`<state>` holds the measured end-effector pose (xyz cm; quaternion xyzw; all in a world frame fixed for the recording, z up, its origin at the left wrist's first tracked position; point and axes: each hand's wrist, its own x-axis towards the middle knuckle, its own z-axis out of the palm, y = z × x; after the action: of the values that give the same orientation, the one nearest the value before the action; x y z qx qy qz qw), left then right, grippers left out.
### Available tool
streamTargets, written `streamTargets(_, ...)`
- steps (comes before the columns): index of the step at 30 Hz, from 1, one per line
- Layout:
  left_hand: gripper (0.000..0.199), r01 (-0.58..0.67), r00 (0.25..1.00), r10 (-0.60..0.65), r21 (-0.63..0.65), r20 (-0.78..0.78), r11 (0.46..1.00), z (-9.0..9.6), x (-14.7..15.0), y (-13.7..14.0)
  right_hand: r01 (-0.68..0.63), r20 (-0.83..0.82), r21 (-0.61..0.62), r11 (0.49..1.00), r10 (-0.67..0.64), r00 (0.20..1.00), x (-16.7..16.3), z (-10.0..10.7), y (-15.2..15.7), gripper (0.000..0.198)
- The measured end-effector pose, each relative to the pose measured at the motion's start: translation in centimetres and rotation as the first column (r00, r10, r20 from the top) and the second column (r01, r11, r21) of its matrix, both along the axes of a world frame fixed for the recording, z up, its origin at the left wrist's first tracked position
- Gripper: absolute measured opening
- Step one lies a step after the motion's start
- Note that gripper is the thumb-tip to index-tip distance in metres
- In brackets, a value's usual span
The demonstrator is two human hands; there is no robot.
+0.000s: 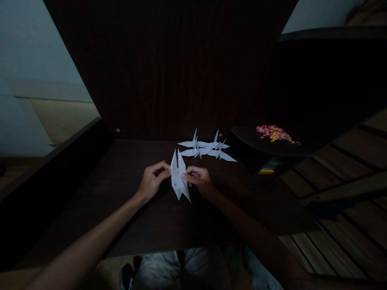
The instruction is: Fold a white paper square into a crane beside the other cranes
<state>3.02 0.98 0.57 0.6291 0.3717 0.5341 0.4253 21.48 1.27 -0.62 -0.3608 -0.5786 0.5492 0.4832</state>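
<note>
Between my two hands is a white folded paper crane (179, 177), held above the dark table with two long points upward and more points below. My left hand (155, 178) pinches its left edge between thumb and fingers. On the opposite side, my right hand (198, 180) grips the paper with the thumb across its front face and the fingers curled behind. Just beyond it, several finished white paper cranes (216, 153) stand close together with wings spread, some wings overlapping.
A dark wooden table (127, 225) lies under my hands, with a tall dark back panel (181, 72) behind. On a raised corner shelf (244, 139) at right rests a pile of small multicoloured pieces (273, 133). Wooden slats (347, 241) stand farther right; a low side board (60, 161) borders the left.
</note>
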Motion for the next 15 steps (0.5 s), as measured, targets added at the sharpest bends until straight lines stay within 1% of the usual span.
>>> streamTargets(5,0.017,0.003,1.000,-0.001,0.046,-0.031,0.999,-0.23,-0.11,0.09,-0.009,-0.010,-0.003,1.000,0.009,1.000,0.05,0.02,0.02,0.021)
streamTargets(9,0.020,-0.013,0.998,0.018,0.086,-0.053,0.996,-0.03,-0.05,-0.08,0.007,-0.006,-0.009,1.000,-0.007,1.000,-0.06,0.20,-0.01,0.023)
streamTargets(15,0.021,-0.050,0.997,0.054,0.067,-0.062,0.997,-0.13,0.08,0.00,0.061,0.032,0.016,0.998,-0.061,0.998,-0.39,0.46,-0.29,0.025)
